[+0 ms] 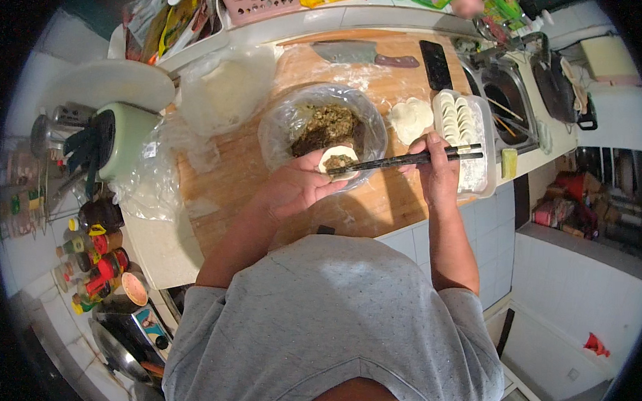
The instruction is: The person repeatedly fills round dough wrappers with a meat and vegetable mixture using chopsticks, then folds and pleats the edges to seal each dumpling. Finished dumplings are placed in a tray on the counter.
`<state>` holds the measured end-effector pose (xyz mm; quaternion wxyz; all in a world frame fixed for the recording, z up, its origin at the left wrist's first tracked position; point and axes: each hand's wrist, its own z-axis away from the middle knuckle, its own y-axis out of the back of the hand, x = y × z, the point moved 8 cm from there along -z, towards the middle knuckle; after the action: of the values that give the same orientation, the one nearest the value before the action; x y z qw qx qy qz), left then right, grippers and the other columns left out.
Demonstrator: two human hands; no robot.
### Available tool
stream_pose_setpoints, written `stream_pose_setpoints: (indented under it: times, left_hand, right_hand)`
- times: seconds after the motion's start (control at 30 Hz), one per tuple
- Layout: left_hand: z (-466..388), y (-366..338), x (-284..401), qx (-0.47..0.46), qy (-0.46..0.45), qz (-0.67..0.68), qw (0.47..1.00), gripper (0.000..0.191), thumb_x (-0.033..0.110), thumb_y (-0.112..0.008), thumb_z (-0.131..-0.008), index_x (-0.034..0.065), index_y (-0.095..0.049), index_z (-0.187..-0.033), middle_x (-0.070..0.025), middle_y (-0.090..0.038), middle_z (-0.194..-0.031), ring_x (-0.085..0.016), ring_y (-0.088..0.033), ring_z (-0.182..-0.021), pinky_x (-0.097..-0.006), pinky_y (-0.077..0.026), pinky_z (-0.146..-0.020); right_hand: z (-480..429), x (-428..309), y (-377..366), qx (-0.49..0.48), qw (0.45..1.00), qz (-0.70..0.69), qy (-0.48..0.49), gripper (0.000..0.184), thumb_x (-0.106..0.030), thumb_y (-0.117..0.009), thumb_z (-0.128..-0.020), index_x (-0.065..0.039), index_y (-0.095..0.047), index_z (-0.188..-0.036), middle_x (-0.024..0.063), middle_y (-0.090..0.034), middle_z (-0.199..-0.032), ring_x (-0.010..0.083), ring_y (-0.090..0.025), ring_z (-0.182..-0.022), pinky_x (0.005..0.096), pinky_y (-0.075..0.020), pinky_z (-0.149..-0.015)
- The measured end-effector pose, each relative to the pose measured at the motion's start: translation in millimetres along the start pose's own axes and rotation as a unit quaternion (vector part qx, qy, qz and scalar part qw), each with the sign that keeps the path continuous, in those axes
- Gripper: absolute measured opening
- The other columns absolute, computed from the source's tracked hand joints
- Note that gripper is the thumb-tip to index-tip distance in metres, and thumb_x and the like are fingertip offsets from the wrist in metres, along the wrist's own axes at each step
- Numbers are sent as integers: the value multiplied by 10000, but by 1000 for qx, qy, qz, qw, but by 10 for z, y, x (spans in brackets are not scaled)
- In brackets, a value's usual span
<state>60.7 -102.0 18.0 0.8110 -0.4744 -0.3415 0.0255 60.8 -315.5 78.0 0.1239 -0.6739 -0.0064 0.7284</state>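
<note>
A round dough wrapper (348,154) rests in my left hand (298,185), with a dab of filling on it. My right hand (437,170) grips a pair of black chopsticks (402,160), whose tips touch that filling. Beneath and beyond the wrapper stands a bowl (277,140) lined with clear plastic, holding dark minced filling (326,124). Several flat dough wrappers (410,120) lie overlapped to the right of the bowl. Just past my right hand, a plastic container (490,169) holds two rows of folded dumplings (458,118) on a floured base.
On the wooden board (231,197) lie a cleaver (352,53) and a black phone (435,65) at the back. Dough under plastic (224,88) sits back left. The sink (520,122) is at right; a knife block (124,140) and several sauce bottles (99,254) stand at left.
</note>
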Motion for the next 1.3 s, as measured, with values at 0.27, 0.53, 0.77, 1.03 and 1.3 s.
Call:
stream_pose_setpoints:
  times: [0.27,0.53,0.77,1.03,1.3]
  left_hand:
    - [24,-61,34,-34,-2,98,995,684,-143,-409,-793,-35,-233,-1445,-162,-364,-1438,-287,-384,-1339,-347,-320,-1145]
    - [11,-3,-30,-25,15,101,994,665,-131,-418,-806,-32,-247,-1441,-167,-378,-1434,-300,-400,-1332,-342,-319,-1143]
    - [19,23,34,14,-15,-169,985,639,-114,-433,-832,38,-316,-1442,-130,-409,-1408,-243,-438,-1296,-333,-357,-1105]
    - [36,-24,35,37,12,-74,996,562,-96,-416,-878,52,-377,-1419,-84,-423,-1387,-190,-446,-1266,-323,-388,-1074]
    - [42,27,49,40,-20,-143,989,548,-76,-424,-886,50,-368,-1417,-95,-478,-1346,-196,-482,-1238,-301,-398,-1059]
  right_hand:
    - [-48,21,221,76,993,-86,2,420,-320,-461,-999,0,-573,-752,133,-594,-597,201,-592,-492,280,-486,-479]
    - [-61,157,235,93,991,-91,-44,369,-296,-463,-998,-8,-570,-794,96,-578,-636,190,-590,-496,288,-494,-474]
    - [-85,90,115,66,992,-103,-9,377,-297,-445,-1006,0,-572,-810,109,-588,-638,195,-600,-509,287,-501,-480]
    - [-47,28,-45,49,998,-39,8,403,-313,-455,-1001,2,-565,-774,150,-615,-630,190,-607,-522,273,-507,-509]
    - [-8,43,-19,52,999,-3,-5,400,-311,-429,-1010,3,-559,-801,145,-624,-655,192,-605,-536,291,-517,-530]
